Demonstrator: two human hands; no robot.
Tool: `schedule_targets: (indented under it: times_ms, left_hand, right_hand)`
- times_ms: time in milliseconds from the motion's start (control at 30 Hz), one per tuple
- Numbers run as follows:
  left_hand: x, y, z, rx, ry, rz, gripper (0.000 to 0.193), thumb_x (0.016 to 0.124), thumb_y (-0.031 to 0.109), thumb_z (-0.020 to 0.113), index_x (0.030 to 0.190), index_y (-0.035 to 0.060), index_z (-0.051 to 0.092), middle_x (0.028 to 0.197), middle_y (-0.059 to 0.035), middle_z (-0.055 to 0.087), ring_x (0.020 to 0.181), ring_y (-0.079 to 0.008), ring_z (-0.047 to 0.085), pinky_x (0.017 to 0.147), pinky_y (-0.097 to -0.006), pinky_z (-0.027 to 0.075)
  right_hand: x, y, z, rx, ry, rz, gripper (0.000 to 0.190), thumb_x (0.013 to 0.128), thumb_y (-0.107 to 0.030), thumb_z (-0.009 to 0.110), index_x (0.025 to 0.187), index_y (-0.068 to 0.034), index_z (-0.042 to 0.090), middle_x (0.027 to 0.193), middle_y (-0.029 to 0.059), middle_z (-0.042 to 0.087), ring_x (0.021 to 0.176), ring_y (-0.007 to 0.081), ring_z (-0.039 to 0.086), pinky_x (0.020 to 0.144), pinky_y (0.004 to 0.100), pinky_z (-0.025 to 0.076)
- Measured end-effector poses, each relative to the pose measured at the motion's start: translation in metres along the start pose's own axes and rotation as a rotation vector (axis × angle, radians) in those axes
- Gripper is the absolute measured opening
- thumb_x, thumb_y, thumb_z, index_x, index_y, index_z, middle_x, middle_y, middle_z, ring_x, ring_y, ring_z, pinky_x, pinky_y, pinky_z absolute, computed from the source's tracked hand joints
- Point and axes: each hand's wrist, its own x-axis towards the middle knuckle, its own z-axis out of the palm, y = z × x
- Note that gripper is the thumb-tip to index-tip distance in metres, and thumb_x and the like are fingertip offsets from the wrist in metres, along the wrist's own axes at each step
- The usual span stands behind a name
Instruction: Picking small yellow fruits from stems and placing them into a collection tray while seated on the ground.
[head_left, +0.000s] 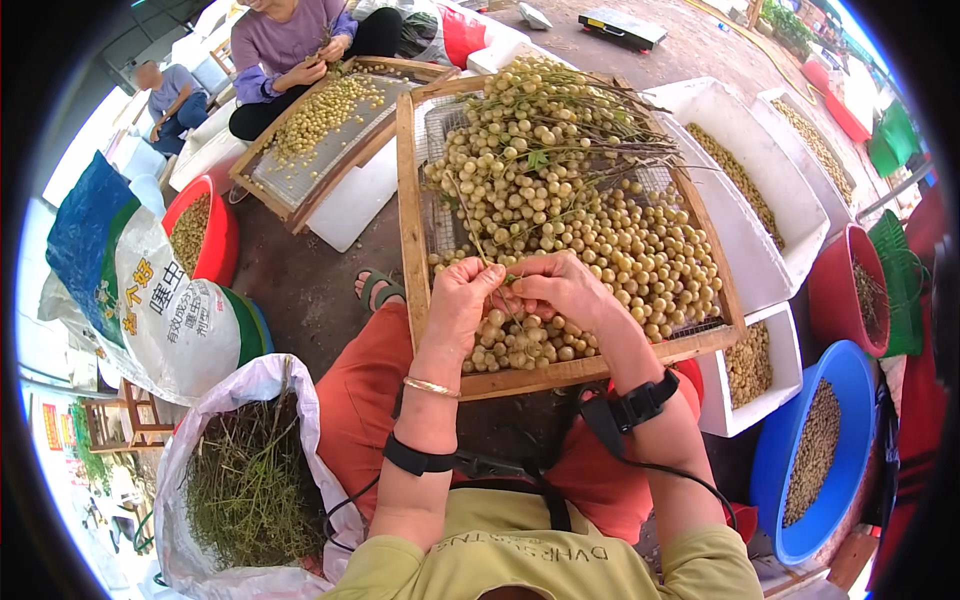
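Note:
A wood-framed wire-mesh screen (409, 225) lies before me, heaped with small round yellow-green fruits (637, 255). Some are loose, while others hang in bunches (517, 165) on thin branching stems. Over its near edge, my left hand (463, 294) pinches a thin fruit stem (469, 221) between thumb and finger. My right hand (566, 289) meets it from the other side, its fingertips closed on the same stem beside a bit of green. Fruits (517, 341) lie just below both hands. My fingers partly hide the lower stem.
A sack of stripped stems (247, 480) stands at left, near a red tub (225, 232). White foam boxes (757, 172) and a blue basin (832, 450) holding fruits line the right. Opposite, a person (289, 52) handles stems over a second screen (319, 202). Another person (176, 97) sits farther back.

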Motion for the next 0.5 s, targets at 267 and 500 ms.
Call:
schedule_targets:
  times_ms: [267,500]
  left_hand:
    - [0.001,0.013,0.016,-0.025,0.154,-0.082,0.015,0.087,0.015,0.056,0.077,0.0035,0.058,0.065,-0.0066,0.06,0.051,-0.0115,0.058,0.042,-0.0196,0.044]
    - [0.016,0.023,0.011,-0.003,0.111,-0.046,0.015,0.086,0.017,0.058,0.075,0.0067,0.055,0.066,-0.006,0.061,0.056,-0.0134,0.062,0.043,-0.0195,0.044]
  right_hand:
    - [-0.001,0.011,-0.011,0.072,-0.021,-0.034,0.027,0.074,-0.01,0.05,0.096,-0.001,0.061,0.07,-0.0007,0.055,0.058,0.0055,0.047,0.047,0.0203,0.037]
    - [0.0,0.01,-0.014,0.053,-0.041,0.129,0.014,0.081,-0.017,0.055,0.088,-0.006,0.06,0.069,-0.0039,0.053,0.054,0.0028,0.045,0.045,0.0171,0.035]
